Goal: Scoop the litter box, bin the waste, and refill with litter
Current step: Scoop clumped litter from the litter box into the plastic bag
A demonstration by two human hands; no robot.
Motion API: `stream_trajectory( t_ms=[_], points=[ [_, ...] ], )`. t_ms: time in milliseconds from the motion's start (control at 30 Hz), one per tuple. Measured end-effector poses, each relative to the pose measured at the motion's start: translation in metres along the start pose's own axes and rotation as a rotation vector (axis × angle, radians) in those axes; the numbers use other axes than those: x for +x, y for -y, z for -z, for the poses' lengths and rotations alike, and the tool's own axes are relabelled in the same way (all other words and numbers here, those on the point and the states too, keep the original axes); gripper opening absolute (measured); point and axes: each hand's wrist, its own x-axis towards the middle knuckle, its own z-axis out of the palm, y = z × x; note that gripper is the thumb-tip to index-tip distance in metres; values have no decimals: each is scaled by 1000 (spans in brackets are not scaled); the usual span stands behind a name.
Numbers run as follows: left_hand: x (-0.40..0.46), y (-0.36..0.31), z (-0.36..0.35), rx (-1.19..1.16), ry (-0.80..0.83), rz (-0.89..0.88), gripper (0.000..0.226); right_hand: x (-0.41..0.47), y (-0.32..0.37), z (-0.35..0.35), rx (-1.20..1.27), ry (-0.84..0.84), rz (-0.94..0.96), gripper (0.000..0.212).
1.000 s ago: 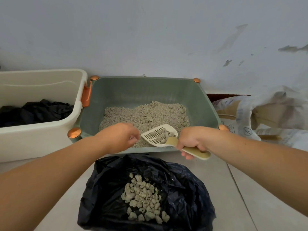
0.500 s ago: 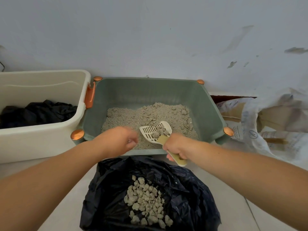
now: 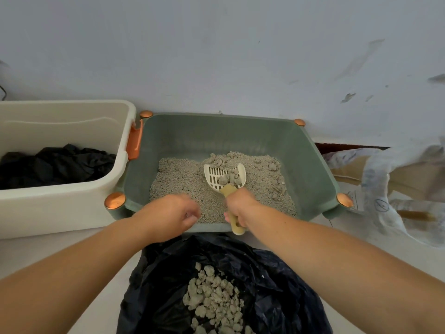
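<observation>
From the head view, the right hand grips the handle of the slotted scoop, whose head holds grey clumps over the litter in the green litter box. The left hand is blurred, fingers curled at the box's near rim, holding nothing visible. Nearer, a black bin bag holds a pile of clumps.

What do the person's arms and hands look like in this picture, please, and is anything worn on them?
Both arms enter from the bottom edge bare as far as the picture shows: no sleeves, gloves, watch or bracelets. The left hand shows a small glint near its fingers, perhaps a ring, but it is too blurred to tell. The right hand shows nothing worn on it.
</observation>
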Motion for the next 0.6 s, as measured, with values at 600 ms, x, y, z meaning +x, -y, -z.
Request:
stream_trajectory(
  t_ms=[600],
  points=[
    [7,4,-4,-60,-27,1,20,22,-19,17,-12,-212,199,27]
  ],
)
